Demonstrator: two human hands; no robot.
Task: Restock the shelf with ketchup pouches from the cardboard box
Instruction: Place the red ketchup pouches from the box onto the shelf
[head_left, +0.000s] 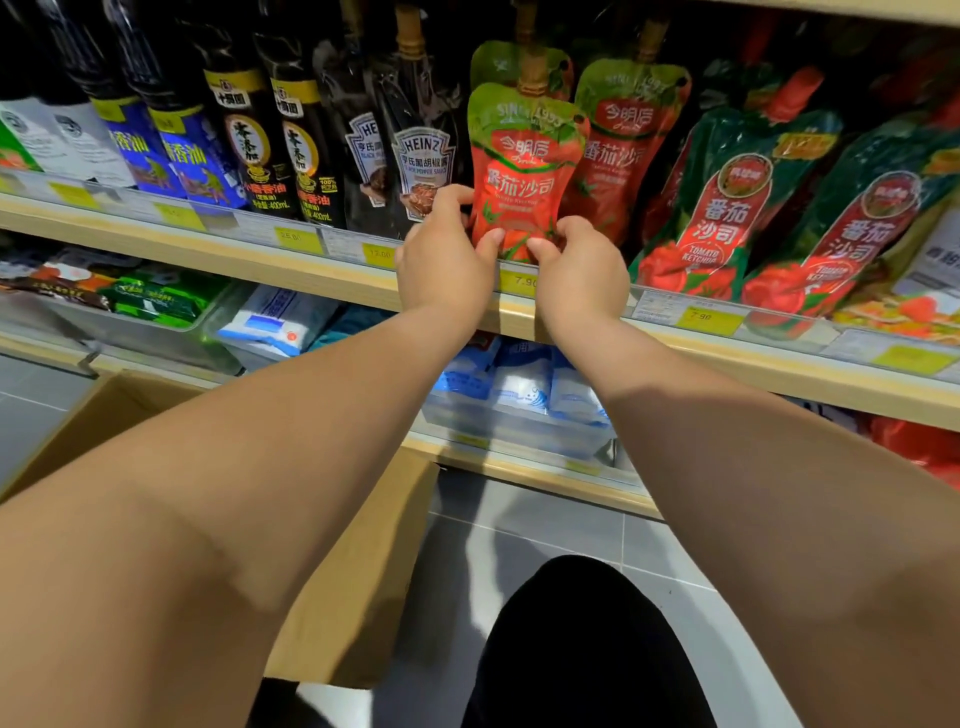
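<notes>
A red and green ketchup pouch (524, 166) with a gold spout stands upright at the front edge of the wooden shelf (332, 283). My left hand (444, 254) grips its lower left side. My right hand (579, 265) pinches its lower right corner. More pouches of the same kind (628, 135) stand behind it and to its right. The cardboard box (358, 582) sits on the floor below my left arm, its inside hidden by that arm.
Larger dark green ketchup pouches (727, 208) lean at the right. Heinz sauce pouches (421, 166) and dark bottles (244, 140) fill the left of the shelf. White and blue bags (519, 384) lie on the lower shelf. Yellow price tags line the shelf edge.
</notes>
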